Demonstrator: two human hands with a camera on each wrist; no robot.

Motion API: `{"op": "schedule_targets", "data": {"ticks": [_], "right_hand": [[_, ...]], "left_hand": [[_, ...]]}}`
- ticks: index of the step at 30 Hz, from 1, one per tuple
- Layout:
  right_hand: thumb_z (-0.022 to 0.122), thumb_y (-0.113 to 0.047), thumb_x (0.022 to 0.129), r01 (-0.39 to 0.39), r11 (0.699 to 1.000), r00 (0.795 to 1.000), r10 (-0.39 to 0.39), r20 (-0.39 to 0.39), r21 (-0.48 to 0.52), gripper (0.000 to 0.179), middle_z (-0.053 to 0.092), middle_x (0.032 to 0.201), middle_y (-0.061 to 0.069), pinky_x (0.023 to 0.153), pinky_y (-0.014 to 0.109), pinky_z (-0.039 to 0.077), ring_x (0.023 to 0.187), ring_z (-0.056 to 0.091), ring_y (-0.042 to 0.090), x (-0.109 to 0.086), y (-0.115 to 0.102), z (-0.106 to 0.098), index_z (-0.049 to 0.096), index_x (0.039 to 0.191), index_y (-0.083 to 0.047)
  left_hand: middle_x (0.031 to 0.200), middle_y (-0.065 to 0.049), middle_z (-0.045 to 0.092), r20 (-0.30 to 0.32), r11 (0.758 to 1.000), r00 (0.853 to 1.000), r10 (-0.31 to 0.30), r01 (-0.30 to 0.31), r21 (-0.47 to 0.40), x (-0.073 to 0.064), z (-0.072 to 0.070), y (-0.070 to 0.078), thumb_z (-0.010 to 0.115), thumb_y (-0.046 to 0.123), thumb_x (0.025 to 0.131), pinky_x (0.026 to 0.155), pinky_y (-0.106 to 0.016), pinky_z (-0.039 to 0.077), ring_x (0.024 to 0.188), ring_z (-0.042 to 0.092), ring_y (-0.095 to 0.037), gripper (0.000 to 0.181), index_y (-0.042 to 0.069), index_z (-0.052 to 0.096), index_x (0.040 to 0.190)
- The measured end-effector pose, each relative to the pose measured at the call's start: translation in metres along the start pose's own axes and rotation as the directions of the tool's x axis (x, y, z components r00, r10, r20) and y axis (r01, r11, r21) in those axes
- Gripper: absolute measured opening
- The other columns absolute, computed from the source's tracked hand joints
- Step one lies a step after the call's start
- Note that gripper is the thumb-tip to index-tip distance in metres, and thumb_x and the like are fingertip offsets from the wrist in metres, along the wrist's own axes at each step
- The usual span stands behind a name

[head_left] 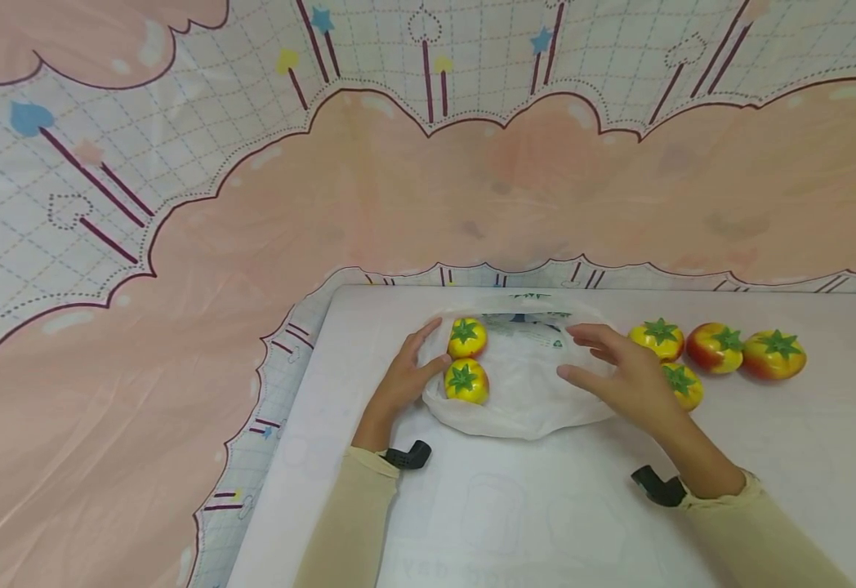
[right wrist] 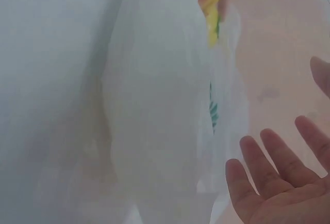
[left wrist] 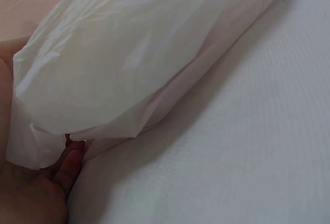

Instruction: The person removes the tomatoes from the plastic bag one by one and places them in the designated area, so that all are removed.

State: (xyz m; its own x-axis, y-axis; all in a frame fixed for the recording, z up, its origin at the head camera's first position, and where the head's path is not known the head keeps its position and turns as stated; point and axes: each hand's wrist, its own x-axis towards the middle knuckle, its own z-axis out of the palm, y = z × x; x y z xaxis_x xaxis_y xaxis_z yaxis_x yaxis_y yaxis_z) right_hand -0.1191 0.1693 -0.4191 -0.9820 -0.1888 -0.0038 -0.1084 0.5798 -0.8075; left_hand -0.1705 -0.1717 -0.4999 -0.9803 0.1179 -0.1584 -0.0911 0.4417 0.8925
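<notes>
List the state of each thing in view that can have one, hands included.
Left hand: at the bag's left edge; how firmly it holds is unclear
Right hand: open, fingers apart, holding nothing, by the bag's right side
Bag: crumpled, mouth spread open
Two fruits: leafy tops up, side by side in the bag's left part
Four other fruits: on the table, at least one partly hidden by the right hand

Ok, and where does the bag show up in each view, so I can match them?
Head: bag just right of centre, below mid-height.
Left wrist: bag across the upper left.
Right wrist: bag around the middle, top to bottom.
Shared landmark: the white table.
</notes>
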Motion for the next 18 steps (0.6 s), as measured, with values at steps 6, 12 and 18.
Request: {"op": "schedule_targets", "data": {"ticks": [6,12,18], "right_hand": [[0.075,-0.053,0.088,0.022,1.000,0.999,-0.023,0.028,0.022,0.067,0.060,0.144,0.012,0.108,0.054,0.049,0.135,0.056,0.038,0.007,-0.008,0.010,0.055,0.143,-0.021],[0.077,-0.051,0.087,0.042,0.999,0.998,-0.043,0.047,0.021,0.067,0.061,0.143,0.012,0.110,0.054,0.048,0.133,0.057,0.037,0.013,-0.011,0.022,0.055,0.143,-0.021],[0.079,-0.045,0.087,0.063,0.997,0.996,-0.065,0.067,0.040,0.064,0.061,0.143,0.011,0.111,0.052,0.048,0.133,0.058,0.036,0.018,-0.013,0.035,0.056,0.142,-0.021]], "left_hand": [[0.167,0.006,0.030,0.000,1.000,1.000,0.004,-0.004,-0.006,0.000,0.000,-0.001,0.070,0.041,0.092,0.122,-0.070,0.017,0.158,0.019,-0.032,0.066,0.058,0.039,0.148],[0.167,0.007,0.030,0.000,1.000,1.000,-0.004,0.004,-0.008,-0.001,0.000,-0.001,0.071,0.042,0.092,0.121,-0.070,0.018,0.158,0.018,-0.033,0.066,0.059,0.039,0.148],[0.167,0.006,0.030,-0.002,1.000,1.000,-0.002,0.002,-0.004,-0.001,0.000,-0.001,0.071,0.041,0.092,0.121,-0.070,0.018,0.158,0.019,-0.034,0.066,0.059,0.039,0.148]]}}
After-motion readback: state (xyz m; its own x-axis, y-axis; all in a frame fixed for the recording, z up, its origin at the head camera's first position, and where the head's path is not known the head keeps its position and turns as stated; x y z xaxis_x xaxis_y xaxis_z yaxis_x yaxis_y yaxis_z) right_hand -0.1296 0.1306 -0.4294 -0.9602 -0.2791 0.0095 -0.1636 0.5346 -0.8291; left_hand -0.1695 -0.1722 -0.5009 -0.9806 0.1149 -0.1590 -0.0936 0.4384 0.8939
